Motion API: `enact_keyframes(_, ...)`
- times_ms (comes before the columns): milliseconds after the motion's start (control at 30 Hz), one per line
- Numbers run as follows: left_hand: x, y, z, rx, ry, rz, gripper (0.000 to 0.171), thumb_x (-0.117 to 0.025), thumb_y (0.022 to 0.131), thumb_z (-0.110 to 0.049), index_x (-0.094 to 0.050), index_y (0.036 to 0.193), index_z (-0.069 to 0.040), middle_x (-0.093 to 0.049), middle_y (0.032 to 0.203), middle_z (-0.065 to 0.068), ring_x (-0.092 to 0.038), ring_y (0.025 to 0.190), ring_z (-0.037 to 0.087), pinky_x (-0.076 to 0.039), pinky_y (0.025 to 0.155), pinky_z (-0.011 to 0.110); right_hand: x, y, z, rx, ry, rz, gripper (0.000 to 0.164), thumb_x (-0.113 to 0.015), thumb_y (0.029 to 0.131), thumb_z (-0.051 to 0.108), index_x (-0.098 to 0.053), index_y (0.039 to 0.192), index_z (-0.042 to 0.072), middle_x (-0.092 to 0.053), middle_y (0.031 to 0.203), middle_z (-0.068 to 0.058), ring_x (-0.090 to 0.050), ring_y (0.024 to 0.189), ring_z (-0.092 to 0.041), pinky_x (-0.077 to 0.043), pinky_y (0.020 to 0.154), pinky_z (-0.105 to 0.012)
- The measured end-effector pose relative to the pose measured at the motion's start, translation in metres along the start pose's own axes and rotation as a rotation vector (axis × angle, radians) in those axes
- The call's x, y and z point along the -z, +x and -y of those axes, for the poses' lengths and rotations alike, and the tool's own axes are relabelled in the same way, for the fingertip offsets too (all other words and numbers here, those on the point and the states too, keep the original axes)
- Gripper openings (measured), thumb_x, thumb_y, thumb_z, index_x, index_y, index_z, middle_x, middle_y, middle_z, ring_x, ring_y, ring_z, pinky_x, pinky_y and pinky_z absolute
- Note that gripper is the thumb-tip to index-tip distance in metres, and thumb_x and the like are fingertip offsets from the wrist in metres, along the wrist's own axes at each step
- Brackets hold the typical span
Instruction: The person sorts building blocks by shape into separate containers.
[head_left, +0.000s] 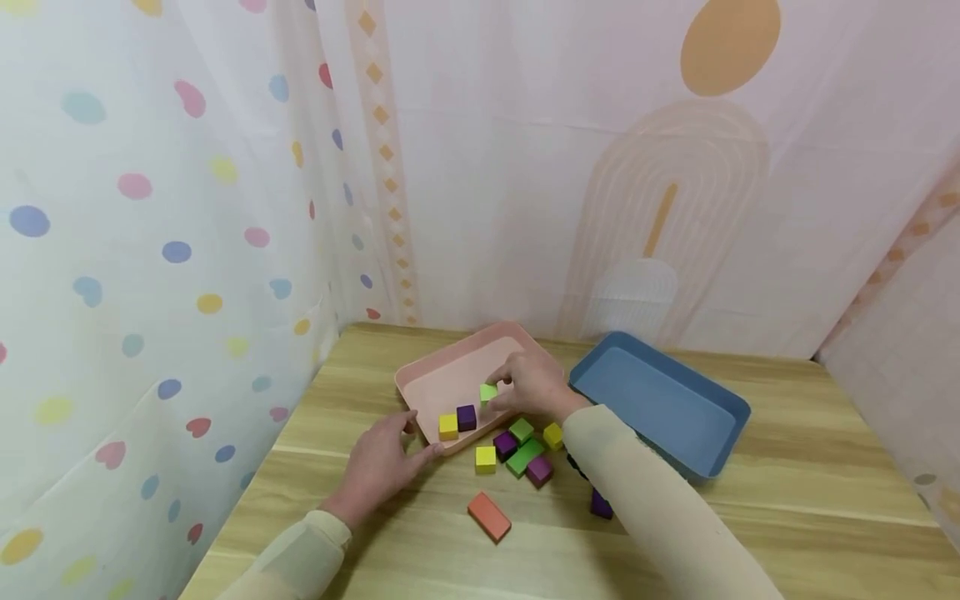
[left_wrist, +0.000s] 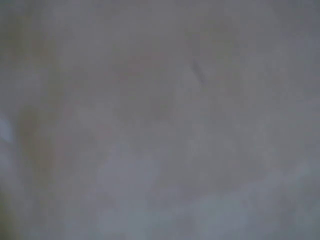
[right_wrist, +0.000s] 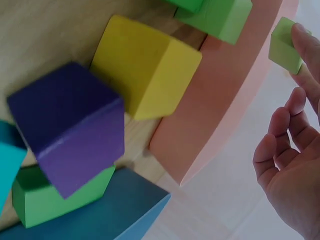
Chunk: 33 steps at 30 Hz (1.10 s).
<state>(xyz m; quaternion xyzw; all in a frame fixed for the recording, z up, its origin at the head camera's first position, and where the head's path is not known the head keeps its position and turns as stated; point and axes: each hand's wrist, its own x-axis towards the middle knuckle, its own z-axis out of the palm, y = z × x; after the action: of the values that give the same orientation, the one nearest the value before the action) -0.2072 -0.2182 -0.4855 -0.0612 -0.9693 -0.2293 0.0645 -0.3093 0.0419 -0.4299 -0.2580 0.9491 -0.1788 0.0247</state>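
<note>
While the left hand point(head_left: 381, 460) spread thumb and fingers against the near left corner of a smooth, shallow pink tray point(head_left: 442, 383) on the wood-grained table point(head_left: 405, 558), the right hand point(head_left: 531, 387), apart from it, pinched a light green cube point(head_left: 487, 393) over the tray's right part. Plain-faced and crisp-edged, that cube looked paler than the oblong green block point(head_left: 524, 457) outside; a yellow cube point(head_left: 447, 427) and a dark purple cube point(head_left: 467, 417) sat left of it in the tray.

A wood-grain table point(head_left: 420, 558) bears trays point(head_left: 660, 408) and blocks point(head_left: 490, 517).
</note>
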Motion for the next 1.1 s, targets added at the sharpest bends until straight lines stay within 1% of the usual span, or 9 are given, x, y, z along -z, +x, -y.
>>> enact_keyframes(67,-0.002,-0.002,0.002,0.001,-0.005,-0.003,0.081,-0.074,0.08,-0.061,-0.058,0.133,-0.001,-0.065,0.103,0.002,-0.055,0.081,0.016,-0.051,0.074,0.038,-0.006,0.001,0.002,-0.012,-0.017,0.006,0.043,-0.083,0.071,0.059,-0.078,0.107,0.037,-0.066,0.093,0.011,-0.052,0.086,-0.009,-0.046,0.071,-0.028)
enact_keyframes(133,-0.004,-0.005,0.005,0.005,-0.008,-0.006,0.081,-0.075,0.08,-0.06,-0.058,0.133,-0.001,-0.065,0.103,0.002,-0.055,0.082,0.016,-0.051,0.075,0.038,-0.012,0.002,0.004,-0.023,-0.01,0.017,0.043,-0.084,0.069,0.06,-0.078,0.105,0.037,-0.064,0.093,0.012,-0.052,0.085,-0.009,-0.046,0.071,-0.028)
enact_keyframes(300,-0.004,-0.008,0.01,0.009,-0.009,-0.022,0.081,-0.074,0.08,-0.062,-0.059,0.131,0.0,-0.066,0.103,0.003,-0.055,0.081,0.016,-0.051,0.074,0.039,-0.022,0.006,0.007,-0.047,0.054,0.036,0.042,-0.087,0.069,0.053,-0.079,0.105,0.032,-0.065,0.098,0.007,-0.053,0.087,-0.01,-0.047,0.077,-0.029)
enact_keyframes(467,-0.001,-0.006,0.011,0.019,0.002,-0.024,0.081,-0.072,0.082,-0.062,-0.058,0.133,-0.001,-0.066,0.105,0.004,-0.057,0.084,0.018,-0.051,0.076,0.042,-0.023,0.011,0.009,-0.073,0.053,0.026,0.042,-0.088,0.069,0.051,-0.079,0.105,0.031,-0.065,0.099,0.007,-0.053,0.089,-0.01,-0.046,0.08,-0.03)
enact_keyframes(667,0.001,-0.007,0.012,0.04,0.009,-0.011,0.082,-0.072,0.081,-0.062,-0.056,0.135,-0.002,-0.066,0.107,0.004,-0.059,0.089,0.02,-0.052,0.08,0.043,-0.023,0.015,0.012,-0.07,0.072,0.062,0.041,-0.087,0.071,0.049,-0.079,0.107,0.03,-0.068,0.101,0.016,-0.054,0.092,-0.01,-0.047,0.083,-0.031)
enact_keyframes(767,0.001,-0.005,0.013,0.029,0.006,-0.018,0.082,-0.072,0.081,-0.064,-0.057,0.134,-0.002,-0.066,0.106,0.004,-0.058,0.086,0.019,-0.051,0.078,0.042,-0.025,0.017,0.011,-0.079,0.051,0.072,0.041,-0.086,0.073,0.049,-0.079,0.108,0.03,-0.069,0.102,0.017,-0.054,0.09,-0.01,-0.046,0.08,-0.03)
enact_keyframes(933,-0.001,-0.001,0.012,0.003,0.01,-0.03,0.081,-0.072,0.081,-0.063,-0.057,0.134,-0.003,-0.065,0.104,0.003,-0.056,0.083,0.017,-0.05,0.074,0.04,-0.026,0.018,0.009,-0.083,0.04,0.074,0.038,-0.086,0.075,0.044,-0.079,0.109,0.027,-0.069,0.1,0.014,-0.053,0.087,-0.012,-0.045,0.075,-0.028)
enact_keyframes(1100,0.0,0.0,0.012,-0.005,0.008,-0.029,0.081,-0.073,0.081,-0.062,-0.058,0.133,-0.002,-0.065,0.104,0.003,-0.056,0.083,0.017,-0.051,0.074,0.041,-0.026,0.019,0.011,-0.082,0.0,0.065,0.037,-0.086,0.076,0.044,-0.079,0.108,0.027,-0.07,0.101,0.014,-0.053,0.087,-0.012,-0.043,0.079,-0.029)
